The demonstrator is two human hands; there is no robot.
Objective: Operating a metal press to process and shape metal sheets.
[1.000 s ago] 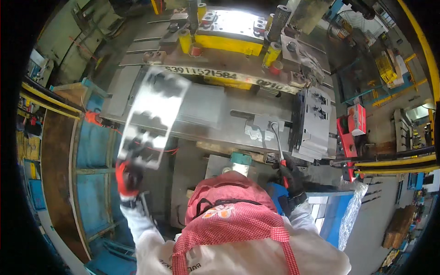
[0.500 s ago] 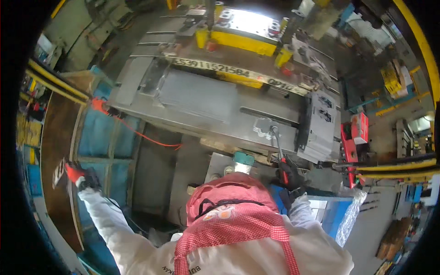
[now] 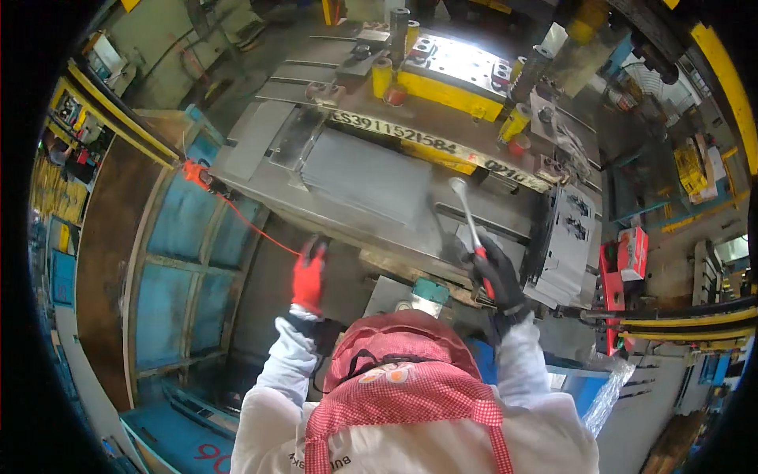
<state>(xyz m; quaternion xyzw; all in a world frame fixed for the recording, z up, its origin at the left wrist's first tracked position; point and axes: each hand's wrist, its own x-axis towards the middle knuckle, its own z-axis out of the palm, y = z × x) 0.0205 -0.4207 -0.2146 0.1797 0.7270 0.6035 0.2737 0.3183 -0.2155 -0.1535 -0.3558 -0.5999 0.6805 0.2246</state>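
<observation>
My right hand (image 3: 497, 276), in a black glove, grips the red handle of a long metal rod tool (image 3: 470, 217) with a round pale head. The rod leans forward over the press bed (image 3: 260, 162), its head near the right end of a pile of flat grey metal sheets (image 3: 367, 174). My left hand (image 3: 309, 276), in a red and black glove, hangs before the bed's front edge. Its fingers point forward, slightly bent, with nothing visible in them. Right of the tool lies a fanned stack of cut metal plates (image 3: 562, 245).
A yellow die block (image 3: 450, 93) with guide posts stands at the back of the bed. Yellow-black bars (image 3: 118, 118) flank both sides. At left is a blue-panelled crate (image 3: 170, 308). An orange cord (image 3: 253, 225) hangs along the front edge. A red box (image 3: 632, 253) sits at right.
My left hand has come in from the far left, where a blurred flat piece was beside it. The tool's head has lifted forward off a cut metal piece, no longer seen there. The view has shifted.
</observation>
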